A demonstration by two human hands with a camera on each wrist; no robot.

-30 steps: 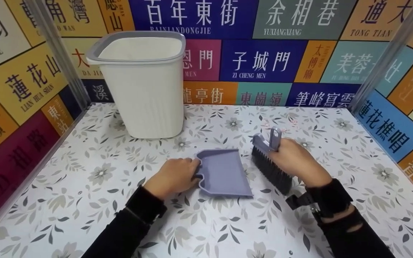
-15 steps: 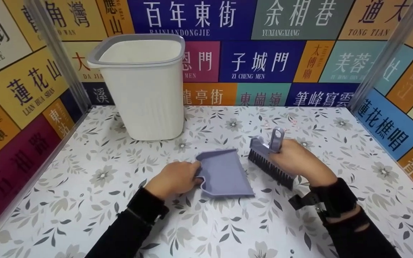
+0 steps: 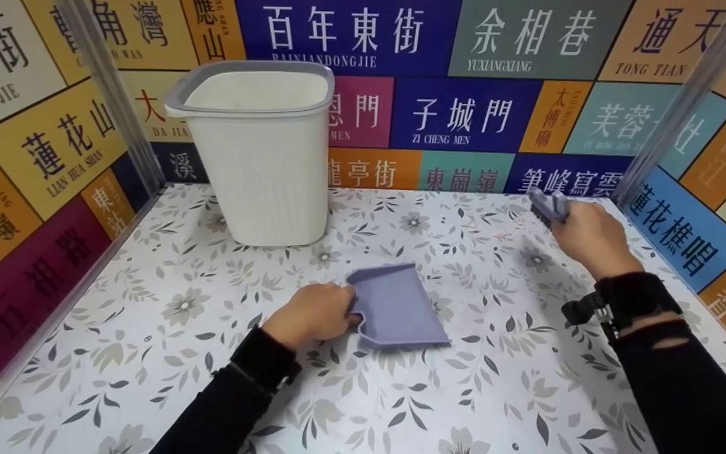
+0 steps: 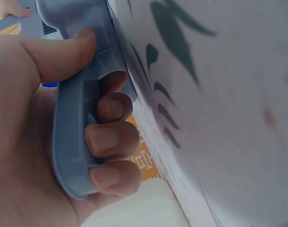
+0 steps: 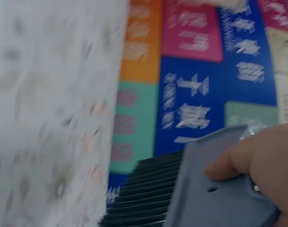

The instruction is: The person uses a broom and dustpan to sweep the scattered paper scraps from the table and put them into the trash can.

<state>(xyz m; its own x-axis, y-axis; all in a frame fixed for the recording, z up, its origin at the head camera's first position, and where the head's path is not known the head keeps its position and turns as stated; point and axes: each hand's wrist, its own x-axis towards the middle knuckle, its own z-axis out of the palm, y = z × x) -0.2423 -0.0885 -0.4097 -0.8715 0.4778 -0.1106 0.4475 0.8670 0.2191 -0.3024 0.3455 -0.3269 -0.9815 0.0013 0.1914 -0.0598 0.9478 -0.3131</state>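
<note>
Your left hand [image 3: 312,313] has its fingers curled round the handle [image 4: 69,137] of the dustpan [image 3: 397,309], gripping it from the nine o'clock side, close to the floral surface [image 3: 212,391]. The pan's lip [image 3: 430,304] faces three o'clock, its edge running from eleven to five. Small pink scraps [image 5: 89,141] lie scattered beyond that lip, at the pan's one to two o'clock and well apart from it. Next comes the brush [image 3: 549,205], just past the scraps, so they sit between it and your pan. Your right hand [image 3: 593,238] is much the nearer one: it grips the brush, thumb against the back, and has the scraps at about nine o'clock. The brush head slants from ten to four; whether its bristles [image 5: 144,194] touch the surface, you can't tell.
</note>
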